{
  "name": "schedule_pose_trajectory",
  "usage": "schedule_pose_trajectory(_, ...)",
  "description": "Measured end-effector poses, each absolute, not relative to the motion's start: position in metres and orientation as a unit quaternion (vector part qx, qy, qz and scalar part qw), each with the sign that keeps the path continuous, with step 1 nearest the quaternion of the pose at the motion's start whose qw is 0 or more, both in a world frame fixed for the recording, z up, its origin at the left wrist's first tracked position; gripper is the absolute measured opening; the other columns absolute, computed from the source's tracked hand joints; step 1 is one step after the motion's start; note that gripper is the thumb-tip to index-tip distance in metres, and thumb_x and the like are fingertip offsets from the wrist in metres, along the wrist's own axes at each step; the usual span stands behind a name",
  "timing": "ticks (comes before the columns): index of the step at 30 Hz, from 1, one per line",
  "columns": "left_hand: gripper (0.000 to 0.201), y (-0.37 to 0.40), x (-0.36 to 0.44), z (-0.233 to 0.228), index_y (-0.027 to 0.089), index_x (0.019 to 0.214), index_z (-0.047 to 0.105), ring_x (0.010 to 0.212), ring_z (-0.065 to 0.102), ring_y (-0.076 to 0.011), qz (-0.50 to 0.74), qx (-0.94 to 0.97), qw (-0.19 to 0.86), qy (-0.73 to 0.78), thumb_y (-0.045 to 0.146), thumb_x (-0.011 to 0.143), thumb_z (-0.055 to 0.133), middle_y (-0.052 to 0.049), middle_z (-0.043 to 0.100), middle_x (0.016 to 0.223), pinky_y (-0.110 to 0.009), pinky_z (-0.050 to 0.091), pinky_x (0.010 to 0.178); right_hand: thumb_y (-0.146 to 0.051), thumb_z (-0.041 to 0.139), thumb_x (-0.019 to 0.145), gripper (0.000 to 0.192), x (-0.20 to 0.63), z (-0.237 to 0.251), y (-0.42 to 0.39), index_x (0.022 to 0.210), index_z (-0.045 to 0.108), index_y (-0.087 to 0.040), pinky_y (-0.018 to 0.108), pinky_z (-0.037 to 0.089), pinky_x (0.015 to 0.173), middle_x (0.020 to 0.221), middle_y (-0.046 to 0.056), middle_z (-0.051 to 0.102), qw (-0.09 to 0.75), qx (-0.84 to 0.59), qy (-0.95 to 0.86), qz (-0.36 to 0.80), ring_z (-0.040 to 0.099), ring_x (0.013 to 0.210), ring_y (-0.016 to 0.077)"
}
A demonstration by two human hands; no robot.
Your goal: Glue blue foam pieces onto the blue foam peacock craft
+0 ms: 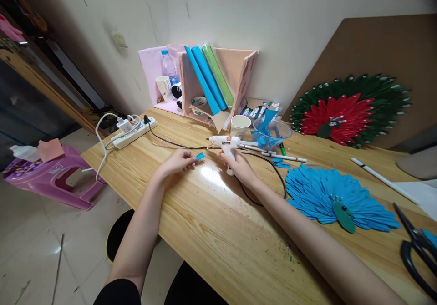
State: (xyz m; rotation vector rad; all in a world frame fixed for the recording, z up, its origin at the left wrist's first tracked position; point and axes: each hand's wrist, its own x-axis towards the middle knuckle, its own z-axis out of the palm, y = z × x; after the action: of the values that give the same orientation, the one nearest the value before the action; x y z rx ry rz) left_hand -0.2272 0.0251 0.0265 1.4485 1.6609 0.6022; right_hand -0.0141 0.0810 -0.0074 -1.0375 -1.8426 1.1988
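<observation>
Here, your left hand (177, 161) pinches a small blue foam piece (200, 156) in closed fingers just above the wooden bench (211, 232). Your right hand (241, 166) grips the white glue gun (228, 144), its nozzle beside the piece. A blue fan-shaped craft (327, 198) lies to your right.

Beyond my hands a cream wall (290, 18) rises behind my wooden table (211, 232), with pale floor tiles (41, 246) and a pink plastic stool (58, 177) off to my left.
</observation>
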Motion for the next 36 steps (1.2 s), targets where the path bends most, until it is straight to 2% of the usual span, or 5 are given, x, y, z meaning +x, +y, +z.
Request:
schedule_pose_trajectory(6,0.031,0.014,-0.212,0.047,0.013,0.078,0.064,0.063,0.055,-0.0102,0.167,0.602,0.585,0.517,0.044,0.079,0.058,-0.002,0.062,0.071,-0.022,0.042,0.060,-0.029,0.044,0.083,0.017,-0.048,-0.010,0.107,0.085,0.056,-0.016,0.028,0.039,0.064,0.077,0.004,0.061,0.323,-0.396,-0.793,0.331,0.054,0.068,0.0170)
schedule_pose_trajectory(14,0.029,0.018,-0.167,0.046,0.013,0.075,0.062,0.066,0.053,-0.0107,0.195,0.646,0.591,0.442,0.041,0.080,0.057,-0.001,0.058,0.069,-0.023,0.040,0.065,-0.025,0.062,0.073,0.025,-0.013,0.006,0.096,0.094,0.056,-0.012,0.032,0.043,0.073,0.091,0.010,0.061,0.269,-0.371,-0.833,0.311,0.055,0.082,0.0207)
schedule_pose_trajectory(19,0.029,0.025,-0.112,0.047,0.014,0.071,0.059,0.067,0.052,-0.0119,0.193,0.704,0.540,0.419,0.040,0.083,0.052,0.000,0.058,0.068,-0.023,0.040,0.065,-0.023,0.046,0.087,0.019,0.092,0.021,0.052,0.103,0.055,-0.018,0.032,0.047,0.077,0.101,0.008,0.060,0.340,-0.392,-0.795,0.314,0.057,0.089,0.0174)
schedule_pose_trajectory(25,0.028,0.031,-0.014,0.030,0.018,0.069,0.054,0.065,0.051,-0.0145,0.190,0.811,0.331,0.444,0.032,0.089,0.041,-0.002,0.059,0.069,-0.025,0.035,0.059,-0.035,0.055,0.085,0.017,0.204,0.003,0.002,0.090,0.058,-0.020,0.034,0.050,0.077,0.089,0.005,0.063,0.439,-0.513,-0.679,0.290,0.061,0.084,0.0183)
schedule_pose_trajectory(36,0.023,0.029,0.053,0.001,0.019,0.076,0.049,0.072,0.052,-0.0169,0.238,0.845,0.217,0.427,0.028,0.091,0.034,-0.003,0.057,0.076,-0.028,0.035,0.064,-0.026,0.055,0.084,0.011,0.236,-0.008,-0.002,0.093,0.056,-0.020,0.031,0.049,0.075,0.088,0.004,0.060,0.474,-0.508,-0.669,0.266,0.059,0.081,0.0156)
